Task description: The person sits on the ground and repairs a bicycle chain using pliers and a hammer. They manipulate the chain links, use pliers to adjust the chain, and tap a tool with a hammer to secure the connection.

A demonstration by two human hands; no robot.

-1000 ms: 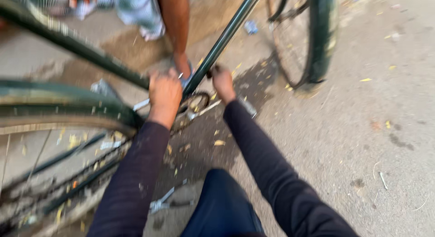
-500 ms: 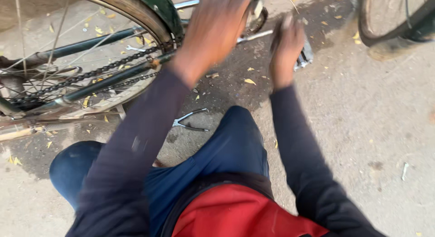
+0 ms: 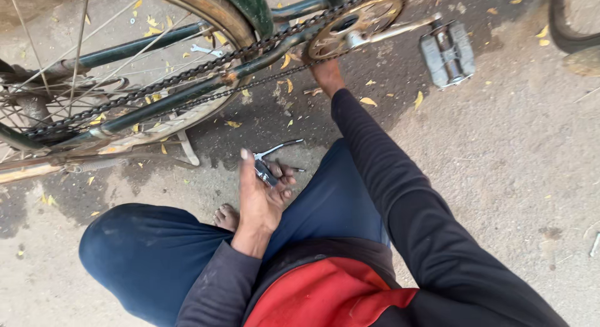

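Observation:
My left hand (image 3: 261, 193) is low in front of my knee, its fingers closed around a metal wrench (image 3: 270, 163) that lies on the ground. My right hand (image 3: 325, 69) reaches up to the bicycle's chainring (image 3: 356, 22) and is partly hidden behind the chain (image 3: 187, 74) and frame tube. The crank arm runs right from the chainring to a grey pedal (image 3: 447, 54). I am crouched in dark blue trousers, with a bare foot (image 3: 226, 218) showing between my legs.
The bicycle's rear wheel (image 3: 94, 83) with its spokes fills the upper left. Another tyre (image 3: 572, 21) stands at the top right corner. A small spanner (image 3: 206, 50) and yellow leaves lie on the dusty concrete ground. Open ground spreads to the right.
My left hand has come down from the chainring to the ground and closed on the wrench. The view has tilted down towards my lap; my right hand stays at the chainring.

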